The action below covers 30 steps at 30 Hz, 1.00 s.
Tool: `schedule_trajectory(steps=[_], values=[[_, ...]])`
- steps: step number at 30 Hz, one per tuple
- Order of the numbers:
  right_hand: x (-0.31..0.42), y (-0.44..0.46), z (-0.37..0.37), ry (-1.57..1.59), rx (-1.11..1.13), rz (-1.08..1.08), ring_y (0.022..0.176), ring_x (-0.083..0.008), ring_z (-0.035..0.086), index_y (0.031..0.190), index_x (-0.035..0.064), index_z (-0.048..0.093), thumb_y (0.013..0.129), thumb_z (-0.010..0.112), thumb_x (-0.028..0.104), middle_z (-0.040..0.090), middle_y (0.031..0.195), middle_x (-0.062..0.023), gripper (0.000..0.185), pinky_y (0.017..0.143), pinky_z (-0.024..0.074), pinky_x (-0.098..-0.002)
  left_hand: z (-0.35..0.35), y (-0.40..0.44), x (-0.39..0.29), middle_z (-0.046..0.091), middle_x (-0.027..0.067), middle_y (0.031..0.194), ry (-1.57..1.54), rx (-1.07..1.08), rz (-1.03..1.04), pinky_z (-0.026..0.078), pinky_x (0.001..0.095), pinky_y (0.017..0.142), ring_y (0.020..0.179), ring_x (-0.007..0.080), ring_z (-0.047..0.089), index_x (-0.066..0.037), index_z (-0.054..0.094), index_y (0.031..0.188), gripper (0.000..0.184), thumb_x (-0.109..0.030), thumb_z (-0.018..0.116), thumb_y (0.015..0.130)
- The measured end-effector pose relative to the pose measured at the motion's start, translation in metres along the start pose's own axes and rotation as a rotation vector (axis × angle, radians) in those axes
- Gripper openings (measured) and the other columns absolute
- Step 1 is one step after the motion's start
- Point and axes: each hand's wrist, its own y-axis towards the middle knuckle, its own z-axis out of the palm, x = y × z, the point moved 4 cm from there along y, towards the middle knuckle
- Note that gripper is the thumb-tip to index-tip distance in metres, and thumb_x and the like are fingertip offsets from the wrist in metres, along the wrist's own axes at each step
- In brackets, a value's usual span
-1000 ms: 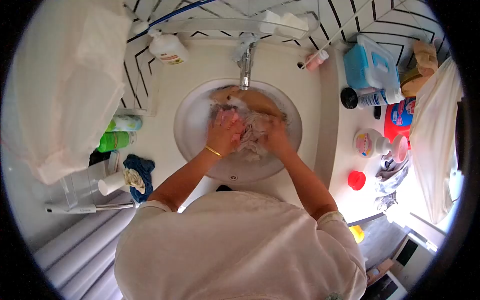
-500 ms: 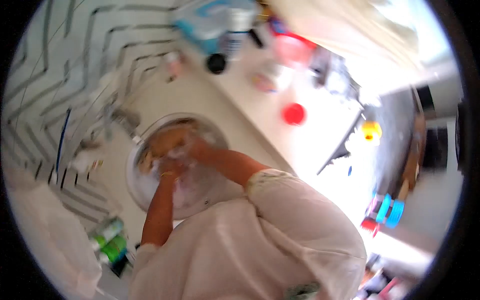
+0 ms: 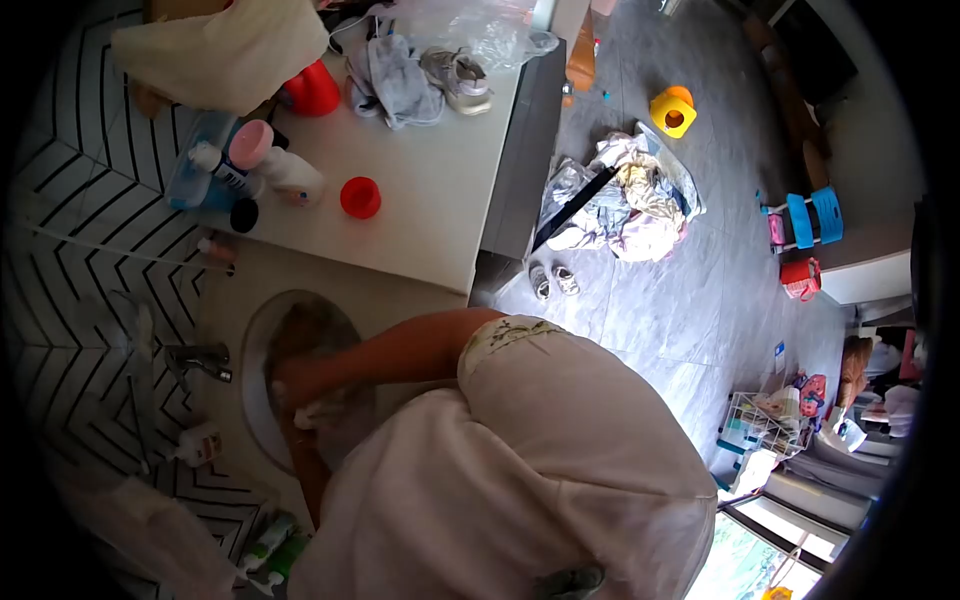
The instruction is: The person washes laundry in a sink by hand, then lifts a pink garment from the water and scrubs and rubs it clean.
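Pale cloth [image 3: 309, 414] is lying in the sink [image 3: 253, 372], by the hands. Handling is looking underway, not finished: cloth is sitting in the basin, and no finished piece is showing. Can't tell how much is left. Count: one visible patch of cloth; can't tell if it's one piece or several.

Right grip [image 3: 293, 384] is reaching into the sink next to the cloth; fingers are blurring, so can't tell how far open it is or whether it's holding cloth. Left grip [image 3: 295, 431] is mostly hiding below it; can't tell its opening or hold either. A brownish thing [image 3: 305, 328] is lying at the sink's far end, in shade.

Around the sink: one faucet [image 3: 200, 362] is pointing at the basin, one white bottle [image 3: 200, 445] is standing beside it, two green bottles [image 3: 276, 548] are sitting low by the wall.

Raised worktop [image 3: 430, 215]: one red cap [image 3: 360, 198], one black cap [image 3: 244, 215], one pink-topped bottle [image 3: 288, 178], one blue box [image 3: 185, 180], one red container [image 3: 312, 88] and one grey cloth [image 3: 397, 82] are sitting there.

Floor: one laundry heap [image 3: 640, 200], two small shoes [image 3: 566, 280] and one yellow object [image 3: 673, 114] are lying further out; one blue stool [image 3: 812, 220] is standing beyond.
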Motion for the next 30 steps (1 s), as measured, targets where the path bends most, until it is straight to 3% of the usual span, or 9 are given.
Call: schedule_trajectory(steps=[6,9,12,15,17,20,22,28,30], values=[[0.072,0.000,0.003,0.160,-0.080,-0.309,0.087,-0.0228,0.058,0.114,-0.0027,0.049,0.066,0.068,0.018,0.059,0.098,-0.0160,0.056,0.072,0.0478,-0.0328,-0.035,-0.032,-0.034,0.052,0.0123,0.113,-0.113,-0.084,0.210,0.046,0.0310,0.080,0.098,0.0213,0.052,-0.005,0.041,0.126,0.045,-0.025,0.051,0.086],[0.102,-0.013,-0.013,0.215,-0.172,-0.339,0.090,-0.0238,0.056,0.113,-0.0009,0.050,0.066,0.069,0.018,0.057,0.102,-0.0164,0.053,0.073,0.0474,-0.0335,-0.049,-0.048,-0.050,0.053,0.0120,0.111,-0.127,-0.099,0.263,0.046,0.0304,0.079,0.097,0.0206,0.052,-0.005,0.042,0.125,0.045,-0.026,0.051,0.086],[0.112,-0.034,-0.033,0.299,-0.047,-0.336,0.093,-0.0256,0.055,0.112,0.0003,0.051,0.068,0.067,0.019,0.056,0.104,-0.0173,0.051,0.075,0.0462,-0.0356,-0.057,-0.056,-0.051,0.053,0.0116,0.110,-0.094,-0.097,0.280,0.046,0.0298,0.079,0.095,0.0200,0.052,-0.004,0.043,0.124,0.044,-0.026,0.051,0.086],[0.080,-0.006,-0.026,0.040,-0.117,-0.381,0.091,-0.0296,0.055,0.108,-0.0004,0.053,0.070,0.063,0.020,0.056,0.103,-0.0190,0.044,0.075,0.0450,-0.0375,-0.063,-0.046,-0.043,0.054,0.0113,0.109,0.082,-0.067,0.292,0.046,0.0291,0.079,0.094,0.0194,0.052,-0.004,0.044,0.123,0.043,-0.026,0.051,0.087],[0.029,0.029,-0.006,-0.014,-0.379,-0.561,0.075,-0.0281,0.060,0.101,0.0032,0.057,0.067,0.059,0.013,0.060,0.084,-0.0144,0.035,0.065,0.0470,-0.0373,-0.071,-0.026,-0.031,0.056,0.0101,0.104,0.392,-0.103,0.415,0.046,0.0288,0.077,0.090,0.0183,0.053,-0.002,0.049,0.117,0.039,-0.025,0.054,0.086],[-0.005,0.025,-0.007,-0.234,-0.098,-0.215,0.070,-0.0305,0.060,0.090,0.0011,0.060,0.068,0.057,0.009,0.061,0.077,-0.0151,0.024,0.062,0.0475,-0.0380,-0.058,-0.028,-0.026,0.059,0.0084,0.096,0.728,-0.275,0.571,0.047,0.0293,0.073,0.083,0.0176,0.055,0.000,0.058,0.104,0.030,-0.022,0.056,0.084],[-0.021,0.020,-0.003,-0.367,0.030,-0.177,0.071,-0.0306,0.060,0.092,0.0011,0.060,0.066,0.059,0.012,0.061,0.079,-0.0154,0.028,0.062,0.0477,-0.0379,-0.008,-0.073,-0.031,0.060,0.0076,0.092,0.643,-0.341,0.587,0.047,0.0295,0.069,0.078,0.0168,0.056,0.000,0.062,0.095,0.024,-0.019,0.058,0.082],[-0.019,0.001,-0.004,-0.559,0.174,-0.336,0.075,-0.0308,0.060,0.098,0.0011,0.058,0.061,0.067,0.020,0.061,0.085,-0.0165,0.042,0.063,0.0484,-0.0377,0.007,-0.105,-0.039,0.062,0.0085,0.085,1.055,-0.434,0.923,0.047,0.0280,0.063,0.069,0.0163,0.056,-0.001,0.063,0.092,0.016,-0.009,0.058,0.079],[-0.007,-0.003,-0.001,-0.592,0.198,-0.437,0.076,-0.0309,0.060,0.100,0.0011,0.057,0.060,0.069,0.022,0.061,0.086,-0.0168,0.047,0.063,0.0487,-0.0376,-0.005,-0.112,-0.045,0.061,0.0098,0.091,0.858,-0.504,0.768,0.047,0.0298,0.066,0.075,0.0190,0.057,0.001,0.061,0.097,0.019,-0.009,0.056,0.080]])
